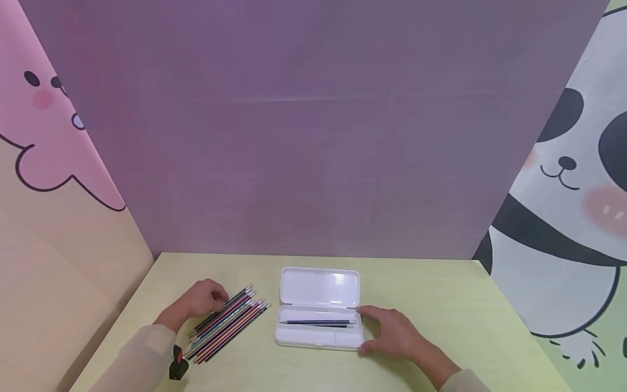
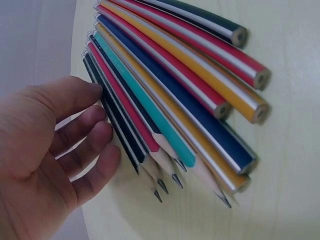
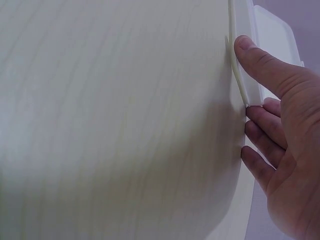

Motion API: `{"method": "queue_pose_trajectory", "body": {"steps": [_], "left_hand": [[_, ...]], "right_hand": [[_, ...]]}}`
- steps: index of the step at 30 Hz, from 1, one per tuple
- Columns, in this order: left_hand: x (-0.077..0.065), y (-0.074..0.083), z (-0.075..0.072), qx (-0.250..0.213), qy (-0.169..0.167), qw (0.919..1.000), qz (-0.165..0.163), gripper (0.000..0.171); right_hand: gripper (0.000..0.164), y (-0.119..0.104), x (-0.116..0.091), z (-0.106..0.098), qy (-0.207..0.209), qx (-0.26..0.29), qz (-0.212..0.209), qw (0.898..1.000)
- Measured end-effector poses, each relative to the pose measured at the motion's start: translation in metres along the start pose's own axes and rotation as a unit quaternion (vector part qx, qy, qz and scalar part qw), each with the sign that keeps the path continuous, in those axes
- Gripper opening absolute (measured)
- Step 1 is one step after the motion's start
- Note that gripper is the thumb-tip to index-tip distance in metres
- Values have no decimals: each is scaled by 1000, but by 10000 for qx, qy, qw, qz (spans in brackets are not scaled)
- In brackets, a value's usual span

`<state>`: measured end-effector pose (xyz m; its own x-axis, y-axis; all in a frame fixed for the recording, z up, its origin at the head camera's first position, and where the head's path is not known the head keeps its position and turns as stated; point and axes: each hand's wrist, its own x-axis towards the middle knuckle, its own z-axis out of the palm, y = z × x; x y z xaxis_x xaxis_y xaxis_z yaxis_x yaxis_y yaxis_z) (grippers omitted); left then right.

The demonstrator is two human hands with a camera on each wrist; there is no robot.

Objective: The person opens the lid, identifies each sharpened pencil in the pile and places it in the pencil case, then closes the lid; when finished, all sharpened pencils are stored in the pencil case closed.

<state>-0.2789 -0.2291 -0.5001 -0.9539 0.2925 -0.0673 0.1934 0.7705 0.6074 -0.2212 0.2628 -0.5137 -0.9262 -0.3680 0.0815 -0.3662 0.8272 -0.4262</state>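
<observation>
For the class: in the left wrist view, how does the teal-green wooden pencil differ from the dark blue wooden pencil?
The teal-green wooden pencil tapers to a sharpened point; the dark blue wooden pencil ends flat, unsharpened. The teal one lies nearer the left hand; the blue one lies farther from it. Both lie in one pile on the pale table.

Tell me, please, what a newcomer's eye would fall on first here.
Probably the large panda picture at the right, then the colourful pencils lying beside the left hand. The open white case, held at its right end by the right hand, would likely come next.
</observation>
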Motion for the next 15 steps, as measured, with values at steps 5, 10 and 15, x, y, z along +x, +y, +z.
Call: {"method": "queue_pose_trajectory", "body": {"steps": [5,10,15], "left_hand": [[0,-2,0,-35,58,10000,-15,14],[2,-4,0,-180,109,9997,-82,9],[3,-8,2,-169,202,9996,-112,6]], "right_hand": [[88,-1,1,-1,-15,45,23,10000],[89,-2,1,-2,-20,-31,13,10000],[90,-2,0,-2,-5,-22,32,10000]]}}
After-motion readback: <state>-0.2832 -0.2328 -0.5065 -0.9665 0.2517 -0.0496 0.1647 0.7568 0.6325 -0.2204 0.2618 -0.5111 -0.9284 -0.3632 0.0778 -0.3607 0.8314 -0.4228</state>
